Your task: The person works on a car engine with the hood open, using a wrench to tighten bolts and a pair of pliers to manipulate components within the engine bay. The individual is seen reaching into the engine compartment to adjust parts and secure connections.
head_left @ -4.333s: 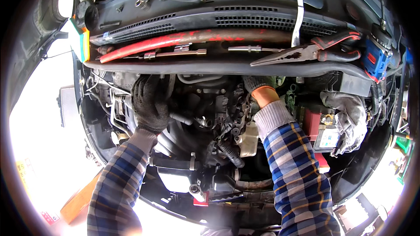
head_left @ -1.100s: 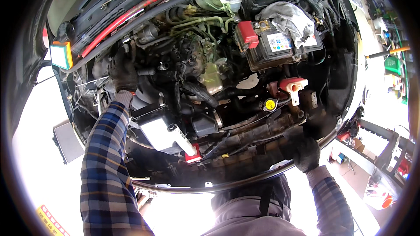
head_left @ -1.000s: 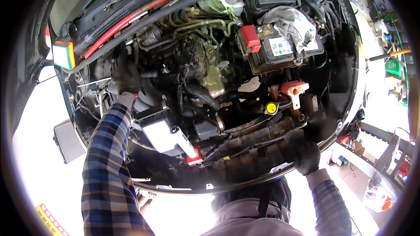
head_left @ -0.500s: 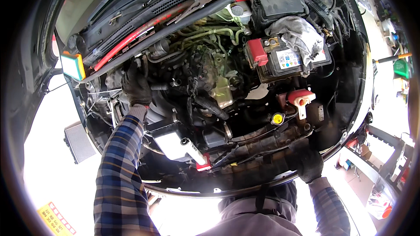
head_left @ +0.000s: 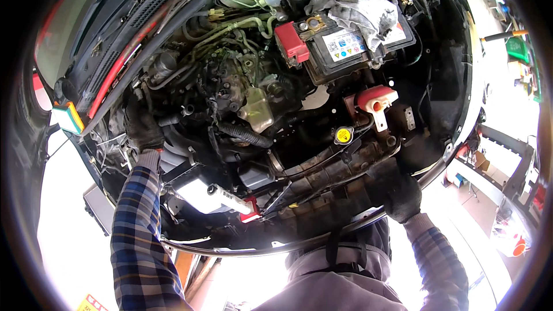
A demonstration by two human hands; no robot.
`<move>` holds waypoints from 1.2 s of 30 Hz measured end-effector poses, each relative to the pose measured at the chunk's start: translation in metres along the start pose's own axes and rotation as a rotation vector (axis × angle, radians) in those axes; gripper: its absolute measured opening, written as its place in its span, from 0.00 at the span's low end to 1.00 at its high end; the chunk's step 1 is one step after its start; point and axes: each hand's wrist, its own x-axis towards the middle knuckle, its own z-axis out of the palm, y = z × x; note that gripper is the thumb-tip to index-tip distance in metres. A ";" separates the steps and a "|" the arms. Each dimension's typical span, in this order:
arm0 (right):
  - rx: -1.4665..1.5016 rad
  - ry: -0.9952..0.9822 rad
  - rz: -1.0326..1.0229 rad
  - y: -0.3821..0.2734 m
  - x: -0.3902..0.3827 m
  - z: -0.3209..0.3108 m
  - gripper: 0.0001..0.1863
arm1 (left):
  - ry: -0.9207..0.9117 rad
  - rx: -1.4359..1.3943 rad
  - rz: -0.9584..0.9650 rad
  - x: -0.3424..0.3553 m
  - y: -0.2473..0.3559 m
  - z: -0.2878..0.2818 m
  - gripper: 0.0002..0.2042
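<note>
My left hand (head_left: 143, 128), in a dark glove, reaches down among the hoses and cables on the left side of the engine bay. Its fingers merge with the dark parts around them, so their grip is hidden. Beside its wrist lie grey ribbed ducting (head_left: 175, 152) and a white-topped box (head_left: 199, 194). My right hand (head_left: 403, 197), also gloved, is at the front edge of the car by the dark front crossmember (head_left: 322, 210). Shadow hides its fingers. The engine (head_left: 253, 109) sits between my hands, with a yellow-topped cap (head_left: 344, 135) and a red-and-white filler neck (head_left: 377, 101) farther right.
A battery (head_left: 345, 49) with a red terminal cover (head_left: 291, 43) carries a grey rag (head_left: 357, 8). A white tube-shaped tool with a red end (head_left: 230, 200) lies near the front. An orange-edged filter (head_left: 68, 118) rests at the far left. A finned radiator-like panel (head_left: 99, 210) stands outside.
My view has shifted and turned, so the engine bay sits farther left and tilts. Both hands stay at about the same places on the car.
</note>
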 end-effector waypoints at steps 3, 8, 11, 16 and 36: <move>0.034 0.014 0.010 -0.001 0.001 0.003 0.15 | -0.076 0.087 -0.080 -0.006 -0.022 -0.004 0.24; 0.064 0.055 0.019 -0.005 0.012 -0.008 0.18 | -0.130 0.013 -0.046 0.006 0.003 -0.007 0.26; 0.115 0.060 0.030 -0.002 0.009 -0.005 0.20 | -0.144 0.122 -0.050 -0.001 -0.025 -0.004 0.27; 0.112 -0.016 0.041 0.003 0.002 -0.005 0.13 | -0.133 0.133 0.012 -0.001 -0.016 -0.006 0.26; -0.007 0.011 -0.033 0.000 -0.003 0.008 0.15 | -0.135 -0.175 -0.274 0.002 -0.014 0.000 0.26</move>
